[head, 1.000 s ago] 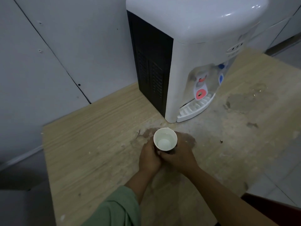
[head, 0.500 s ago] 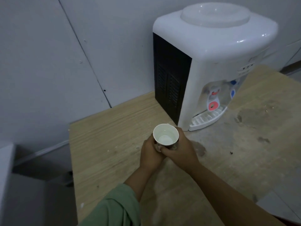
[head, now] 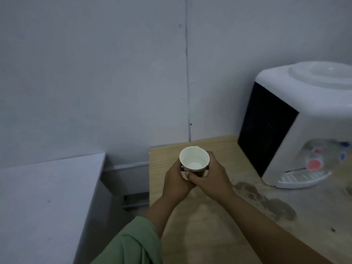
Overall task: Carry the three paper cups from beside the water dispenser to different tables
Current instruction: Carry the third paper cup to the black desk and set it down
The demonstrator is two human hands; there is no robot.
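Observation:
A white paper cup (head: 194,159) is held upright above the wooden table (head: 219,225), its open mouth toward me and its inside looking empty. My left hand (head: 176,182) wraps its left side and my right hand (head: 211,177) wraps its right side and front, fingers meeting under it. The cup's lower outside is dark and mostly hidden by my fingers. The white water dispenser (head: 304,121) with a black side panel stands on the table at the right. No other cups are visible.
A grey-white surface (head: 43,197) stands lower left, separated from the wooden table by a gap. A grey panelled wall (head: 114,73) runs behind. Dark stains (head: 266,201) mark the tabletop in front of the dispenser's drip tray (head: 302,178).
The cup has risen off the table in both hands. My view has swung left, so the dispenser slid to the right edge and the grey-white surface at the left came into sight.

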